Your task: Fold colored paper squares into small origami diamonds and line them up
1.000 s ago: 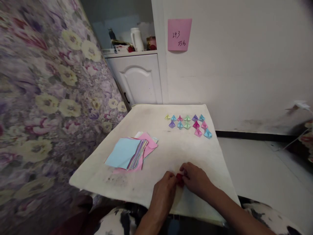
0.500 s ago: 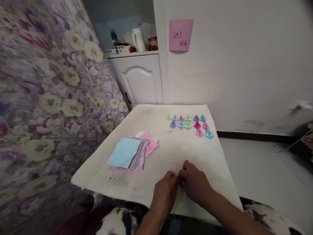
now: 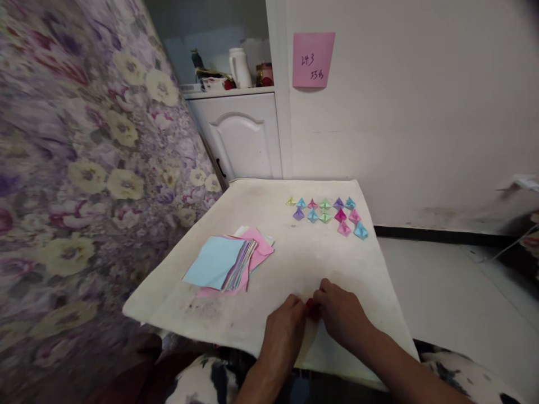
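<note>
Both my hands meet at the near edge of the white table [image 3: 269,224]. My left hand [image 3: 284,331] and my right hand [image 3: 341,314] pinch a small red folded paper piece [image 3: 310,307] between their fingertips; only a sliver of it shows. A stack of coloured paper squares [image 3: 225,261], light blue on top, lies to the left of my hands. At the table's far right side stand several small folded paper shapes [image 3: 326,213] in two rows.
A floral-patterned wall or cloth [image 3: 84,168] runs along the left. A white cabinet [image 3: 242,134] with a jug and jars on top stands behind the table. A pink note [image 3: 313,59] hangs on the white wall. Pale floor [image 3: 455,297] lies to the right.
My hands stayed at the same spot, working the red paper piece; it was hidden between my fingers half a second ago and shows again now. The view shifted slightly.
</note>
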Action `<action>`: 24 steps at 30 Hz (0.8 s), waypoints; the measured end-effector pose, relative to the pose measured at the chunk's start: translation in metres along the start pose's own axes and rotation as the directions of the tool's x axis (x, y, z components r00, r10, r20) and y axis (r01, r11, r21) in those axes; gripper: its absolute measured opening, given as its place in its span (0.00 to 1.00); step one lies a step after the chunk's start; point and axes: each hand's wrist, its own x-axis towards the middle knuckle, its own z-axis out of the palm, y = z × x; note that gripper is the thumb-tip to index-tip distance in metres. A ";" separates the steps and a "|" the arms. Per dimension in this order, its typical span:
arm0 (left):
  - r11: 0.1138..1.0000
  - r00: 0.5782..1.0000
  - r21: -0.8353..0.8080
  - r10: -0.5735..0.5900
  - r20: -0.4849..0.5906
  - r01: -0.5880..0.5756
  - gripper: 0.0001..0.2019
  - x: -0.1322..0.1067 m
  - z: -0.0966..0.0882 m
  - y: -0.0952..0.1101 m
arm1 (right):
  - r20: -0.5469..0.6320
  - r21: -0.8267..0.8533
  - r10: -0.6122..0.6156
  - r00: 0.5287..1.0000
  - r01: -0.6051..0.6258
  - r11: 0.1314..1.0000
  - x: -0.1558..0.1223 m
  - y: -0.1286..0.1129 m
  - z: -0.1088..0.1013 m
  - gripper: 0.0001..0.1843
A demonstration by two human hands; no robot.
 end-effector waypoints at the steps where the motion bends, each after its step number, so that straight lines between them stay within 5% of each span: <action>1: 1.000 1.000 0.001 -0.004 0.008 0.004 0.11 0.000 0.000 0.000 | 0.004 0.002 0.005 1.000 -0.005 1.000 0.000 0.000 0.000 0.08; 8: 1.000 1.000 0.005 0.000 -0.002 0.000 0.11 0.001 0.002 0.000 | 0.017 0.034 0.041 0.999 -0.041 0.999 0.004 -0.001 0.000 0.05; 14: 0.999 1.000 0.049 0.003 -0.016 -0.002 0.10 0.001 0.001 0.002 | -0.090 0.094 -0.068 0.994 0.077 0.993 0.005 -0.006 0.003 0.06; 24: 0.999 1.000 -0.044 -0.009 -0.018 0.008 0.10 0.000 0.002 -0.005 | -0.068 0.051 -0.094 0.993 0.097 0.994 0.010 -0.006 0.003 0.10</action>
